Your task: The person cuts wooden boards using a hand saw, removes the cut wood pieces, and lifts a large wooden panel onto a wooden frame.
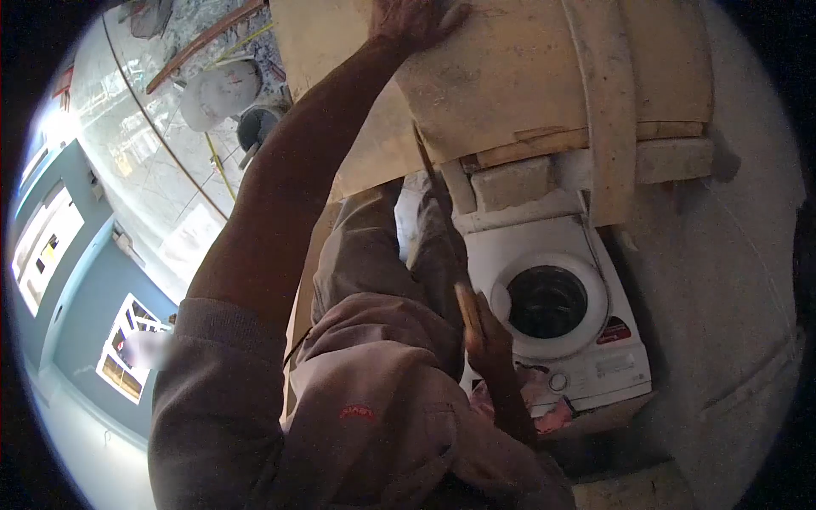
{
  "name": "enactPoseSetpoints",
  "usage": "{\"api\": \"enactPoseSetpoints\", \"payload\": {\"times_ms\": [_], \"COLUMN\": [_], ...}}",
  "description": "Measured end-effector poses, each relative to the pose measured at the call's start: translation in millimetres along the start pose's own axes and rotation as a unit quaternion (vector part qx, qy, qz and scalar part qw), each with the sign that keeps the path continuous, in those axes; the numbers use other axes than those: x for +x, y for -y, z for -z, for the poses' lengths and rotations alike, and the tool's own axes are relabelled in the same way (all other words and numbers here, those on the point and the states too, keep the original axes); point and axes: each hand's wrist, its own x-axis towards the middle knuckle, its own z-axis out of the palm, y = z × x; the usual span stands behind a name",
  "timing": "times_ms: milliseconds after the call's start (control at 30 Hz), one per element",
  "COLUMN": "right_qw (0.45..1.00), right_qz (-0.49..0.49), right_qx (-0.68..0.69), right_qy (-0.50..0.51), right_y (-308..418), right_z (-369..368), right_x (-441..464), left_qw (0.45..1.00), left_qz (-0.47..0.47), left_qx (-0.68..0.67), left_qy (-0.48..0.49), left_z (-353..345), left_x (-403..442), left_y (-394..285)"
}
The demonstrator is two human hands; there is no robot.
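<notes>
- Currently, the left hand (415,22) lies palm down on the board (501,81), thumb stretched out to the side; the top of the view cuts off part of its fingers.
- The right hand (490,340) is closed round the wooden handle of a saw (427,160), low and close to the body, just beside the washer (557,297).
- The saw runs forward from that hand, past the right leg, and its narrow dark blade reaches the near edge of the board; the teeth are too small to make out.
- A dark line runs on into the board from the blade; whether it is a cut or a seam, I cannot tell.
- The board fills the upper middle of the view, and its near edge is ragged toward the right.
- A long strip (608,115) lies across the board and juts out past that edge.
- Under the edge, a rough block (514,183) sits next to the washer.
- The washer has a round dark door, a knob and a red label; a pink cloth (552,416) lies by its panel.
- The trousers (365,246) show below the board, and the shirt (365,399) bears small red lettering.
- On the floor to the left are a bucket (257,126), a long stick (204,44) and some rubble.
- Farther left stands a blue wall (81,306) with bright windows (129,347).
</notes>
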Motion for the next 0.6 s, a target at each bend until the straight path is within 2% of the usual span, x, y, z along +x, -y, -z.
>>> {"api": "enactPoseSetpoints", "payload": {"times_ms": [100,167,200,267,400,467,600], "right_qw": [0.998,0.991,0.992,1.000,1.000,0.995,0.998], "right_qz": [-0.066,-0.109,-0.103,-0.002,-0.025,-0.077,-0.033], "right_qx": [0.000,0.021,0.022,-0.013,-0.003,-0.035,-0.041], "right_qy": [0.018,0.077,0.075,-0.001,0.019,0.053,0.038], "right_y": [-14.2,-27.0,-31.5,-35.3,-24.7,-36.7,-22.7], "right_z": [-1.9,-14.7,-29.5,-46.9,-36.3,-24.7,-10.7], "right_x": [-4.1,46.1,69.3,95.4,62.9,35.2,40.0], "left_qw": [1.000,1.000,1.000,1.000,1.000,1.000,1.000], "left_qz": [-0.006,-0.005,-0.005,-0.002,0.004,-0.009,0.002], "left_qx": [0.015,0.006,0.011,0.005,-0.010,-0.019,-0.005], "left_qy": [-0.004,-0.002,-0.008,0.014,0.016,0.004,0.024], "left_z": [-3.7,0.6,-0.2,-1.5,-1.8,-1.2,11.9], "left_x": [-10.2,-7.2,-6.3,-6.3,-8.7,-6.9,-5.0], "left_y": [-9.5,-6.7,-1.2,0.4,1.4,4.2,3.0]}}
